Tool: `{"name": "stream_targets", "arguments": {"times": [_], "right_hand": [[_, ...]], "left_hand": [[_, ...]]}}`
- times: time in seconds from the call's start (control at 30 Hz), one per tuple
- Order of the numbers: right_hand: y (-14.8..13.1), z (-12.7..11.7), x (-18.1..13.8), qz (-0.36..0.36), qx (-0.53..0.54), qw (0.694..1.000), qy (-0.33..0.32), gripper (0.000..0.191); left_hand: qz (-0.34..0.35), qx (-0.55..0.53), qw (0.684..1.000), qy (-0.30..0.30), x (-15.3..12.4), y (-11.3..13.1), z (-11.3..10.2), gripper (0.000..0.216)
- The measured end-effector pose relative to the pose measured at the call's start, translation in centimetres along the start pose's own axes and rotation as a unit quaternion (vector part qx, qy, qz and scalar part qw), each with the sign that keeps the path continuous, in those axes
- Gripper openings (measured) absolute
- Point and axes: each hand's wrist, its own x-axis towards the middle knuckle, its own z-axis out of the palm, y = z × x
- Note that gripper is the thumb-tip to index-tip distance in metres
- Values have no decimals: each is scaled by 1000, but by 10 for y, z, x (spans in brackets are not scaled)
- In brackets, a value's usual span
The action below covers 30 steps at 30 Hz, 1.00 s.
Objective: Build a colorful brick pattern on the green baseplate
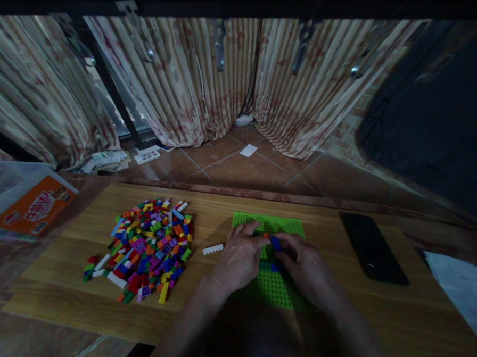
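A green studded baseplate (272,291) lies on the wooden table under both hands. My right hand (307,260) pinches a blue brick (276,244) between thumb and fingers, just above the plate. My left hand (238,256) is closed beside it, its thumb reaching toward the blue brick; what its fingers hold, if anything, is hidden. Between the fingertips shows a small orange-red brick (266,235). Closer to me, another blue brick (274,267) sits on the plate, partly covered by my right hand. A long white brick (213,249) lies left of the plate.
A large heap of mixed coloured bricks (150,247) spreads over the left of the table (70,262). A black phone-like slab (373,248) lies on the right. Beyond the left edge stands a clear plastic container (27,197) with an orange label. White paper (464,289) is at the far right.
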Motion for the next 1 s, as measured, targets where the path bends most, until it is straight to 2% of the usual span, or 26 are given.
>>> {"name": "stream_targets", "arguments": {"times": [0.23,0.6,0.8,1.0], "right_hand": [[-1,1,2,23,6,1000,2,26],[0,4,6,53,-7,999,4,28],[2,0,5,76,43,996,-15,34],[3,-4,6,92,71,993,-12,29]], "left_hand": [[-14,-20,999,21,0,0,1,38],[-12,-31,999,26,1,-1,0,33],[-11,-26,999,22,1,-1,0,35],[-2,-20,1000,14,0,1,-1,35]]}}
